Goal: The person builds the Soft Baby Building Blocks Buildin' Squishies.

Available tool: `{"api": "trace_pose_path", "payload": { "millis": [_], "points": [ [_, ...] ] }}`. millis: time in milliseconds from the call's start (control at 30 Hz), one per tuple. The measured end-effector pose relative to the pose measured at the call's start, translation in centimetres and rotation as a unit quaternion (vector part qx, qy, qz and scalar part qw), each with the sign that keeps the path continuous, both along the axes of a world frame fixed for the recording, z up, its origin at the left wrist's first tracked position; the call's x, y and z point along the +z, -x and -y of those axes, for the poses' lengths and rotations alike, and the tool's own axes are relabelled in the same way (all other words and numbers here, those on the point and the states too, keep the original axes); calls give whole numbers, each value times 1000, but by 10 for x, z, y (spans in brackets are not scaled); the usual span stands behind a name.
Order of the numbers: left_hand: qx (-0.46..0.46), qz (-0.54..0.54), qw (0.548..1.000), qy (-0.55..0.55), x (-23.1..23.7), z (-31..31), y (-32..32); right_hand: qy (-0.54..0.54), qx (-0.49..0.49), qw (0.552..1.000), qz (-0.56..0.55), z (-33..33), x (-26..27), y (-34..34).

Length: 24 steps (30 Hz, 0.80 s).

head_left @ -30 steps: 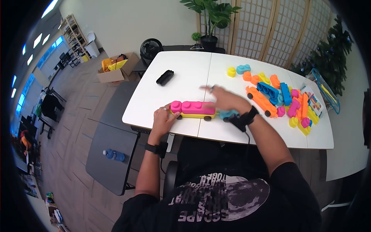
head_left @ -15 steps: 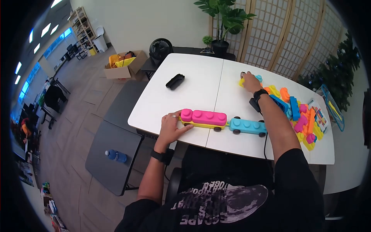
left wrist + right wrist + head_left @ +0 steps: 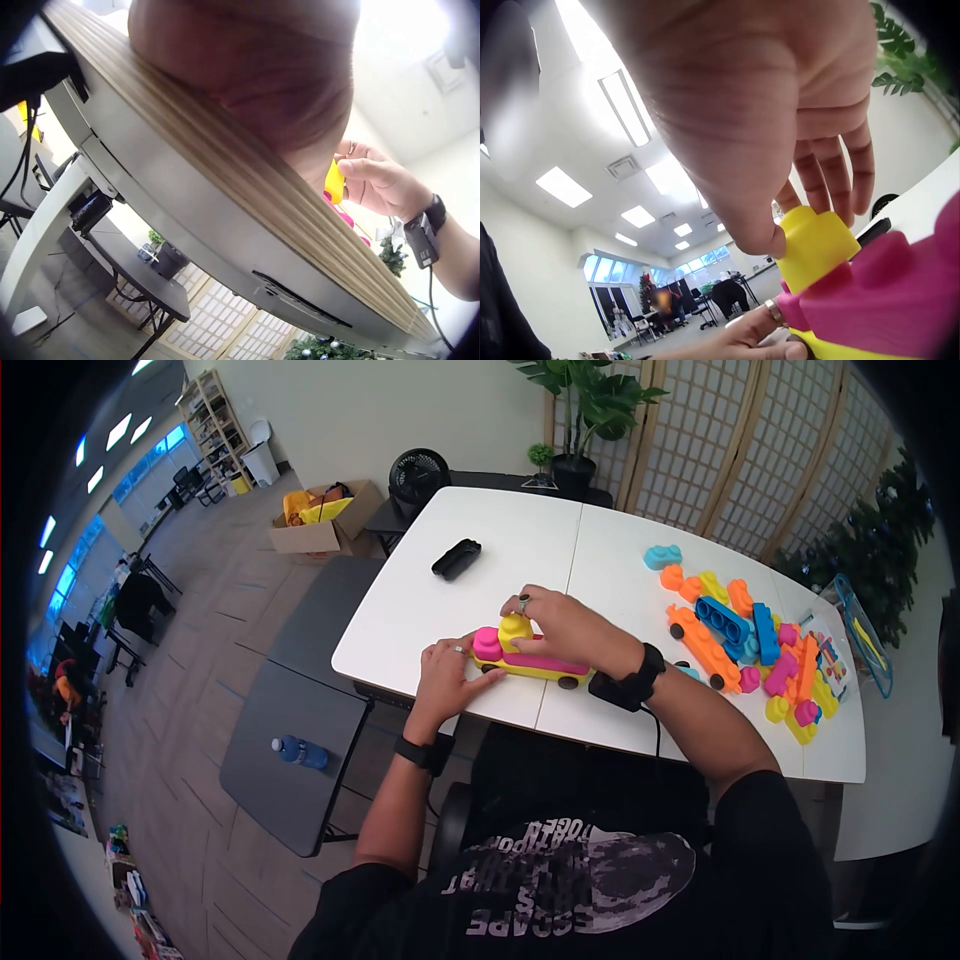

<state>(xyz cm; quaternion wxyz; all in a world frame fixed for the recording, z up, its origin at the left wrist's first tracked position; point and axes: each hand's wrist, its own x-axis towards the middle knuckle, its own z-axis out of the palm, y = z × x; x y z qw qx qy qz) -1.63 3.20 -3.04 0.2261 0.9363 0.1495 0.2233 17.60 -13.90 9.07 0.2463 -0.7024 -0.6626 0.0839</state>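
A yellow wheeled toy car base (image 3: 537,673) carries a small pink block (image 3: 487,640) at its left end and a long pink block (image 3: 889,292) beside it. My left hand (image 3: 443,678) grips the car's left end, thumb along the near side and fingers at the far side. Above, my right hand (image 3: 575,632) pinches a yellow block (image 3: 815,247) between thumb and fingers, right at the studs of the long pink block. Most of the teal wheeled car (image 3: 688,671) is hidden behind the right wrist.
Loose blocks in several colours, an orange wheeled base (image 3: 703,648) and a blue block (image 3: 722,622) are piled on the right of the white table (image 3: 500,530). A lone teal block (image 3: 662,557) lies behind them. A black part (image 3: 457,560) lies at the back left.
My right hand reached to the back right, took the yellow block there and brought it over the pink blocks. My left hand stays at the car's left end.
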Motion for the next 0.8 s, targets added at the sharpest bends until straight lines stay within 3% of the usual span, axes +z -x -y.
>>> {"api": "trace_pose_path", "payload": {
  "millis": [333,433,533,567,667,800],
  "points": [
    [3,-6,1000,-21,2,5,-3,-61,-43,997,-23,20,-31,6],
    [11,-1,999,-30,-1,6,-4,7,-63,998,-7,29,-31,19],
    [9,15,999,-34,-5,5,-5,-68,-104,976,181,56,-53,29],
    [9,21,999,-32,-5,5,-5,-11,-137,983,120,66,-56,31],
    [16,7,999,-47,-2,8,-5,45,-224,968,107,93,-68,29],
    [17,-57,997,-49,6,13,-6,41,-290,949,117,140,-69,16]
  ]
}}
